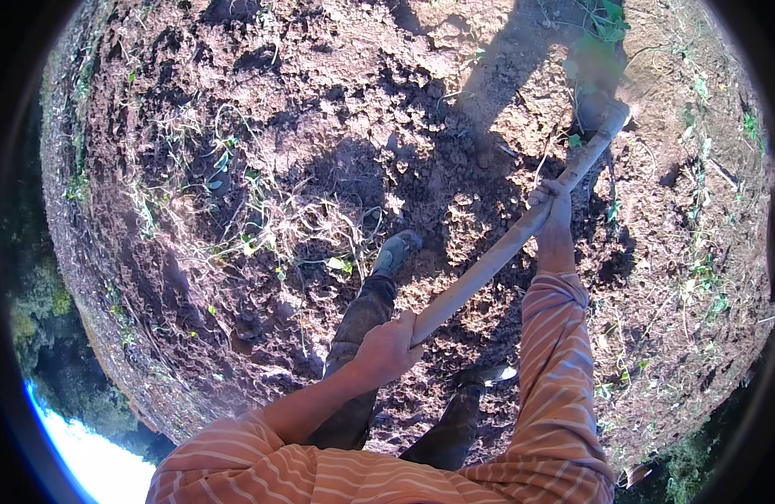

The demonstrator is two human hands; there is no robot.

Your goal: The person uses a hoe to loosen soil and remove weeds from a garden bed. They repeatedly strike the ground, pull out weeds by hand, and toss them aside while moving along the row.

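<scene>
My left hand (pixel 389 350) is closed around the butt end of a thick wooden handle (pixel 482 271), low in front of my body. Farther up the same handle, my right hand (pixel 553 205) grips it with the arm stretched forward. The handle slants up to the right and ends in a hoe-like tool head (pixel 595 112), partly blurred and lying against the soil, so its blade edge cannot be made out. Green leaves (pixel 594 60) on a vine are just beyond the head, blurred in part.
Rough, clumpy brown soil (pixel 337 113) surrounds me. Pulled vines and dry stems (pixel 312 230) lie in a heap ahead of my left shoe (pixel 395 252). My right shoe (pixel 498 374) stands farther back. Low green plants (pixel 705 277) grow along the right side.
</scene>
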